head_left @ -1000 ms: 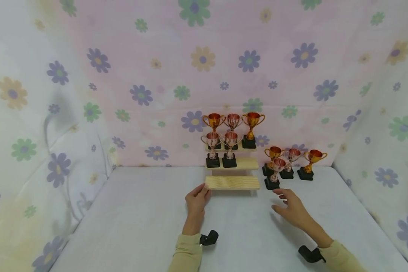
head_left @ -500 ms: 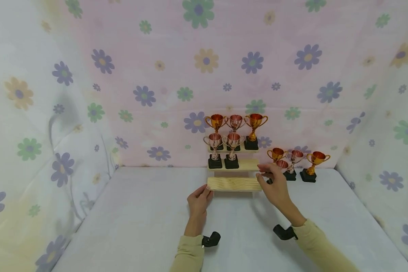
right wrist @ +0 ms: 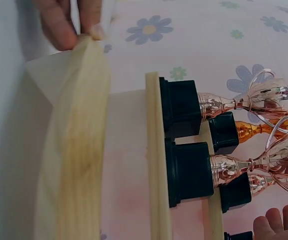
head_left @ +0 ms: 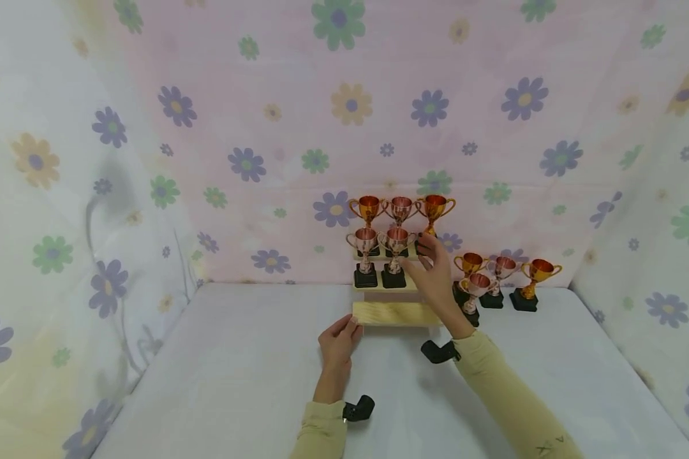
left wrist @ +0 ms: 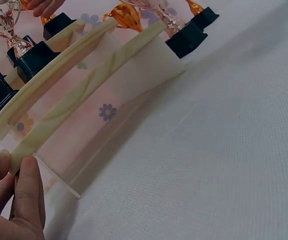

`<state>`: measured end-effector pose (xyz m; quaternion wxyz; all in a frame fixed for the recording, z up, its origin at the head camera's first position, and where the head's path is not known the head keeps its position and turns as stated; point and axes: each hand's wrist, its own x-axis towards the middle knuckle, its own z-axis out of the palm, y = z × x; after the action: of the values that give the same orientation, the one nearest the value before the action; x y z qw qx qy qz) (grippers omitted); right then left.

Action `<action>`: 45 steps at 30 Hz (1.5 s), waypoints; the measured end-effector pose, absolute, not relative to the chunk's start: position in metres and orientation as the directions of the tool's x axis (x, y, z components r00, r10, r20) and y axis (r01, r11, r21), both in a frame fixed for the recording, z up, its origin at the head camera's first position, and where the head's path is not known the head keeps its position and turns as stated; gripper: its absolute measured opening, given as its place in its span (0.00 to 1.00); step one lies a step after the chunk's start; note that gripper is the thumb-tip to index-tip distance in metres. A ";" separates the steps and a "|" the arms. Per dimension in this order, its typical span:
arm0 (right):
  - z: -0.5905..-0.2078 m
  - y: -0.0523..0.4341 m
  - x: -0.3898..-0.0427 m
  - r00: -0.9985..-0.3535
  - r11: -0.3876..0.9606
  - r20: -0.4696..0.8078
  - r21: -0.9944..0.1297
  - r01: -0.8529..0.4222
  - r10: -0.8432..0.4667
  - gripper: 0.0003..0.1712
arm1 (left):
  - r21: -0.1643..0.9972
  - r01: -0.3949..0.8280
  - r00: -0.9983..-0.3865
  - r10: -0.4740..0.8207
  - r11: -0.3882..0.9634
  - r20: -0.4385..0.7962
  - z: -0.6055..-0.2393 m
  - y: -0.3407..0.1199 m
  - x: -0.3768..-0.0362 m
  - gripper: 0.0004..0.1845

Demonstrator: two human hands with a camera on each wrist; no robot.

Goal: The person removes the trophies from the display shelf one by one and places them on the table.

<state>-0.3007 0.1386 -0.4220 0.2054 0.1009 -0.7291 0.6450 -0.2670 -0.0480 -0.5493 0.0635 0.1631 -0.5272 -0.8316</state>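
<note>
Head view: left hand [head_left: 337, 341] pinches the near left end of the stand's [head_left: 393, 312] lowest shelf. Right hand [head_left: 435, 277] raised, at the gold cup [head_left: 434, 205] on the right end of the top shelf, covering part of its black base; thumb and fingers apart. Left of the right hand: two rose cups [head_left: 397, 240] side by side on the middle shelf. Behind those, further left on the top shelf, another gold cup [head_left: 369, 207] and a third rose cup [head_left: 401, 208]. Right of the right hand: four cups [head_left: 503, 269], two gold and two rose, upright on the tabletop [head_left: 241, 363]. Flowered cloth [head_left: 350, 140] hangs beyond both hands.

Left wrist view: left hand's thumb on one face of the shelf, fingers on the other. Pale panel [left wrist: 151, 70] stands under the shelf's other end, away from this hand. Right hand cropped at the top edge.

Right wrist view: left hand grips the shelf end, top. Right fingertips at lower right beside a gold sliver; too cropped to tell if they hold the gold cup.
</note>
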 end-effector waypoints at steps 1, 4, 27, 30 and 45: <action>-0.421 0.136 -0.305 -0.899 0.134 0.420 -0.904 -0.405 0.119 0.42 | 0.897 -0.068 -0.939 -0.277 -0.436 -0.206 -0.550 -0.048 -0.267 0.15; -0.430 0.133 -0.324 -0.900 0.109 0.418 -0.907 -0.406 0.122 0.42 | 0.896 -0.067 -0.938 -0.279 -0.440 -0.207 -0.551 -0.048 -0.266 0.15; -0.405 0.129 -0.295 -0.815 0.140 0.566 -0.823 -0.550 0.123 0.27 | 0.900 -0.100 -0.934 -0.272 -0.425 -0.232 -0.548 -0.048 -0.264 0.16; -0.406 0.134 -0.287 -0.799 0.148 0.587 -0.809 -0.569 0.132 0.27 | 0.898 -0.098 -0.935 -0.268 -0.428 -0.230 -0.548 -0.047 -0.266 0.16; -0.443 0.171 -0.254 -0.769 0.130 0.632 -0.774 -0.620 0.096 0.30 | 0.895 -0.075 -0.939 -0.272 -0.439 -0.211 -0.548 -0.048 -0.267 0.15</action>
<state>-0.2536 0.1715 -0.4426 0.2834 0.1881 -0.6963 0.6321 -0.2672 -0.0478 -0.5479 0.0592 0.1645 -0.5264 -0.8321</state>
